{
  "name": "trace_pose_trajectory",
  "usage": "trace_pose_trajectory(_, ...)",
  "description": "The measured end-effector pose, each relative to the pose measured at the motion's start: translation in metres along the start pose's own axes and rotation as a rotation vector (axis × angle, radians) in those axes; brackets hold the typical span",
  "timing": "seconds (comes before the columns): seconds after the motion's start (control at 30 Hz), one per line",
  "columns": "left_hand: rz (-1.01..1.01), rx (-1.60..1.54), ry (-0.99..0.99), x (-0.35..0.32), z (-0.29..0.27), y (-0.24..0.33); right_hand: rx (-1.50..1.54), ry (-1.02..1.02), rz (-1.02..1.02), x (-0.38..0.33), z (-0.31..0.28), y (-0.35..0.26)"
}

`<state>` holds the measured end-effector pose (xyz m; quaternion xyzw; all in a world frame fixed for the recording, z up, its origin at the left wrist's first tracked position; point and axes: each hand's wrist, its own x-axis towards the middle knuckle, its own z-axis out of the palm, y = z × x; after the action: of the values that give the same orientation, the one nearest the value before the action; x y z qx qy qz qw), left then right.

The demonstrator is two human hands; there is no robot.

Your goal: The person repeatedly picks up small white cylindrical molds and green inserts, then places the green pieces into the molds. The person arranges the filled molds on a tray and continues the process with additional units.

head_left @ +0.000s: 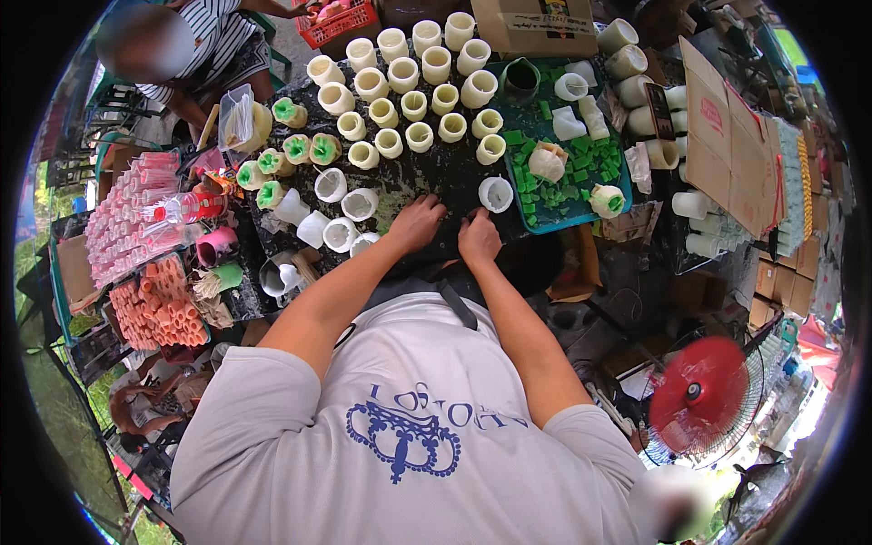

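Observation:
My left hand (417, 223) rests at the near edge of the dark table (427, 177), its fingers curled together. Close beside it, my right hand (479, 238) is also closed, thumb against fingers. What they pinch, if anything, is too small to make out. A white cup-shaped mould (496, 193) stands just past my right hand. Several more white cups (360, 204) stand or lie to the left of my left hand. Beyond both hands, many cream-coloured hollow cylinders (419, 137) stand in rows.
A teal tray (545, 221) at right holds green chunks (549, 193). Green-lined cups (297, 148), bundled pink tubes (136, 213) and orange tubes (159, 304) are at left. A cardboard sheet (727, 145) and red fan (695, 391) stand right. Another person (213, 45) sits far left.

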<state>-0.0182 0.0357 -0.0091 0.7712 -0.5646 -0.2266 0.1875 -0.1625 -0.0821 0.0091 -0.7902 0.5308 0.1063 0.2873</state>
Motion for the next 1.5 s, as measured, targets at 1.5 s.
trace_pose_trajectory(1.5, -0.302, 0.063, 0.417, -0.176, -0.079, -0.002, 0.348, -0.386, -0.540, 0.007, 0.021, -0.034)
